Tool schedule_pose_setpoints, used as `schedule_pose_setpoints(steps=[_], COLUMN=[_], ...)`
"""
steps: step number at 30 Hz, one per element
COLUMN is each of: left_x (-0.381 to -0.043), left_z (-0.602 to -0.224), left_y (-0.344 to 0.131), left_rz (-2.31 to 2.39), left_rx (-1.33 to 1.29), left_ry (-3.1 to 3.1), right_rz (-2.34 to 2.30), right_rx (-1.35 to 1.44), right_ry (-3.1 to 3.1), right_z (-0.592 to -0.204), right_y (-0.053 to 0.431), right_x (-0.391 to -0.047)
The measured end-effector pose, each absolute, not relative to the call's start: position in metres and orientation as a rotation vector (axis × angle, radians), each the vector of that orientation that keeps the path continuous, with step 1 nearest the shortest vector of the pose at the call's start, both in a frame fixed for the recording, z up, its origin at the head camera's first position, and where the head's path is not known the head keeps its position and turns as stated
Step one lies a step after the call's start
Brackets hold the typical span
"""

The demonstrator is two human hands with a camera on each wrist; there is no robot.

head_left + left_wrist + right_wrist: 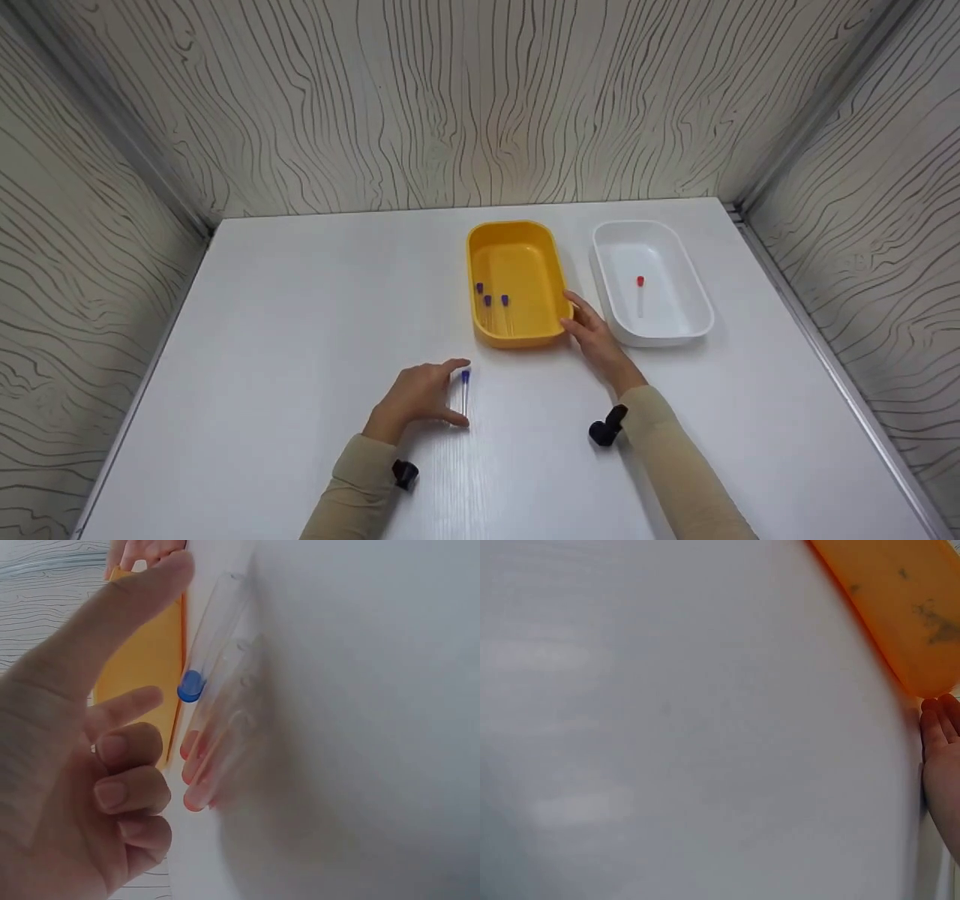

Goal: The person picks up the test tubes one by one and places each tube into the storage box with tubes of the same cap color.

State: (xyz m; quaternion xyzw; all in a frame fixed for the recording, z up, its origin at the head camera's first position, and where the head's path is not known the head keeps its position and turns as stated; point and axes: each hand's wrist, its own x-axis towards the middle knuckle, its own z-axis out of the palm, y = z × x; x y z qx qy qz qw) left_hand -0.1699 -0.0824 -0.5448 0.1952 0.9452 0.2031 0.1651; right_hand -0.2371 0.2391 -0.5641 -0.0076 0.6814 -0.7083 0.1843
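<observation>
A clear tube with a blue cap (465,376) lies on the table near my left hand (420,391). Thumb and forefinger are spread apart by its two ends; the left wrist view shows the other fingers bent and holding nothing. Beside that tube (214,637), in the same view, lie several red-capped tubes (199,799), which my hand hides in the head view. My right hand (598,341) touches the near right corner of the yellow tray (525,343), and the right wrist view shows its fingers (934,727) straight against the tray's corner. Three blue-capped tubes (505,301) are inside this tray.
A white tray (667,341) stands to the right of the yellow one, with one red-capped tube (640,283) in it. Patterned panels (450,105) border the white table (300,315) at the back and on both sides.
</observation>
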Motion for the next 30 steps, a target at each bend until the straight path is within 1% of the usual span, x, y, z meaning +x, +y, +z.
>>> schedule_pose_setpoints(steps=[7,18,26,30], left_x=[-0.168,-0.167,-0.166,-0.166], left_z=[-0.547,-0.551,-0.553,-0.553], left_y=[-0.082,-0.079,-0.079,-0.079], left_rz=[0.578,0.544,0.543,0.533], left_rx=[0.586,0.589,0.618,0.61], left_ry=[2.704,2.707,2.727,2.725], right_rz=[-1.996,-1.98,-2.087,-2.12], right_rx=[-0.031,0.008,-0.045,-0.042], right_ry=[1.935,2.0,1.879,1.88], right_z=[-0.559,-0.582,-0.57,-0.577], right_y=[0.238,0.242,0.238,0.238], right_x=[-0.234,-0.244,-0.239,-0.242])
